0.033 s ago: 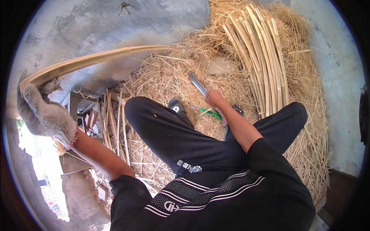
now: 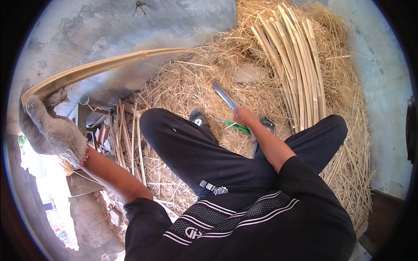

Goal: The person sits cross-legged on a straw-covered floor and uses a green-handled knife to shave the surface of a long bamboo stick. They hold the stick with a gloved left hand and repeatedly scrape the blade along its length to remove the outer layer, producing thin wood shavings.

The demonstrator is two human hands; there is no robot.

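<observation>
On the far left, my left hand (image 2: pixel 54 126), in a grey knitted glove, is closed around one end of a split bamboo strip (image 2: pixel 102 67). The strip reaches right across the view, its far end over the straw. My bare right hand (image 2: pixel 244 117) grips a long knife (image 2: pixel 225 95) near the middle, its blade pointing up and left, well apart from the bamboo. The knife's handle is mostly covered by my fingers. Just below that hand, a green-handled cutter (image 2: pixel 237 127) lies between my feet, partly hidden by my forearm.
Several split bamboo strips (image 2: pixel 300 69) lie side by side at the upper right on straw-like shavings (image 2: pixel 209 69). Grey walls (image 2: pixel 174 21) stand behind and at the right. Thin offcuts (image 2: pixel 126 135) lean beside my left knee. A wristwatch (image 2: pixel 220 190) rests on my lap.
My right hand has shifted slightly down and to the right with the knife. The far part of the bamboo strip has risen a little; my left hand stays about in place.
</observation>
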